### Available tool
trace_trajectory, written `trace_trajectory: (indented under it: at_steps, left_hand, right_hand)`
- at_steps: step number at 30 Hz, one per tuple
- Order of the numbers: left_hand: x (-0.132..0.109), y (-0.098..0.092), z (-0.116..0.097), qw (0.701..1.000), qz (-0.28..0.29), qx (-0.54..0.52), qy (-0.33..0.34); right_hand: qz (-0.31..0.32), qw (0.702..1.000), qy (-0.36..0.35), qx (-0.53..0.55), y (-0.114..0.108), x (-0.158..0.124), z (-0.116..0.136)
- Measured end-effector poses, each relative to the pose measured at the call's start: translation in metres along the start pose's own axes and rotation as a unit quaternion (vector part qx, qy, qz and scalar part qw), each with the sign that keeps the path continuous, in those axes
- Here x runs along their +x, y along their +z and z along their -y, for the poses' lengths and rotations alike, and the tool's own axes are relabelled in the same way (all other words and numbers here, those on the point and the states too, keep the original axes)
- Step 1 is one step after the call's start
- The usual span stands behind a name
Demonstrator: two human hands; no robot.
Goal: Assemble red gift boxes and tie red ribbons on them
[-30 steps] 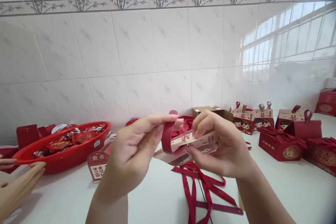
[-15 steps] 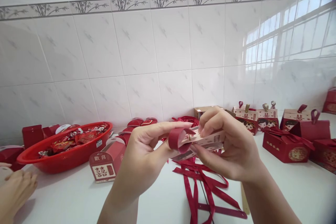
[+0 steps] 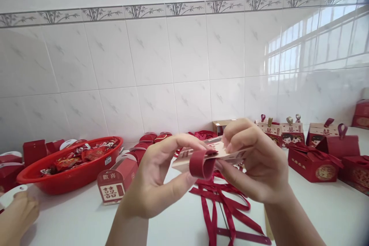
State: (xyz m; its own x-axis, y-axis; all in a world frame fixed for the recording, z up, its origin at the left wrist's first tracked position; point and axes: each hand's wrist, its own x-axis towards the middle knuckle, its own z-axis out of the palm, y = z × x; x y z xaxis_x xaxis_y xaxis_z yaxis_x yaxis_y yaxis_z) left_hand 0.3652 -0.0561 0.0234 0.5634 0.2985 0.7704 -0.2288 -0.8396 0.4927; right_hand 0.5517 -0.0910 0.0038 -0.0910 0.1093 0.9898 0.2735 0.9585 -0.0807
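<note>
Between my hands, above the table, is a cream and red gift box [image 3: 184, 158] with a dark red strap looped [image 3: 198, 167] at its near edge. My right hand [image 3: 253, 157] pinches the box by its right part, thumb below and curled fingers on top. My left hand [image 3: 161, 177] curves round the left side, with fingertips on the top by the strap and the thumb touching the loop. Much of the box is hidden by my fingers. Below it, dark red ribbons [image 3: 213, 215] lie in a loose pile on the white table.
A red basin [image 3: 72, 178] of wrapped sweets stands at the left, next to a red box with white lettering [image 3: 115, 182]. Finished-looking gift boxes [image 3: 313, 165] line the right. Another person's hand [image 3: 20, 213] holds a white-topped piece at the far left. A tiled wall [image 3: 190, 54] rises behind.
The box has tilted so more of its top shows, and the strap loop has swung lower. My left thumb has moved down, widening that hand. The other person's hand has shifted slightly.
</note>
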Motion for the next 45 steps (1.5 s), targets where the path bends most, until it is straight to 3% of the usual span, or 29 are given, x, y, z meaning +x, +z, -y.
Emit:
trace_trajectory:
  at_steps: [5,10,17,32,41,45]
  left_hand:
    - [0.006,0.007,0.012,0.985,-0.044,0.069,0.149]
    - [0.005,0.010,0.011,0.962,-0.077,0.139,0.220]
    - [0.003,0.009,0.007,0.973,-0.088,0.149,0.154]
    - [0.002,0.009,0.011,0.976,-0.101,0.127,0.148]
    - [0.004,0.004,0.014,0.987,-0.067,0.070,0.132]
    - [0.003,0.000,0.011,0.995,-0.063,0.034,0.076]
  right_hand:
    - [-0.006,1.000,-0.004,-0.007,0.001,-0.003,-0.001]
    - [0.003,0.998,0.024,-0.060,0.000,-0.002,0.001]
    - [0.021,0.995,-0.020,-0.097,0.004,0.003,0.004]
    - [-0.004,0.994,-0.033,-0.103,0.009,0.001,-0.001]
    - [0.002,0.987,-0.042,-0.154,0.011,-0.001,-0.002]
    - [0.016,0.987,-0.040,-0.154,0.011,-0.002,-0.004]
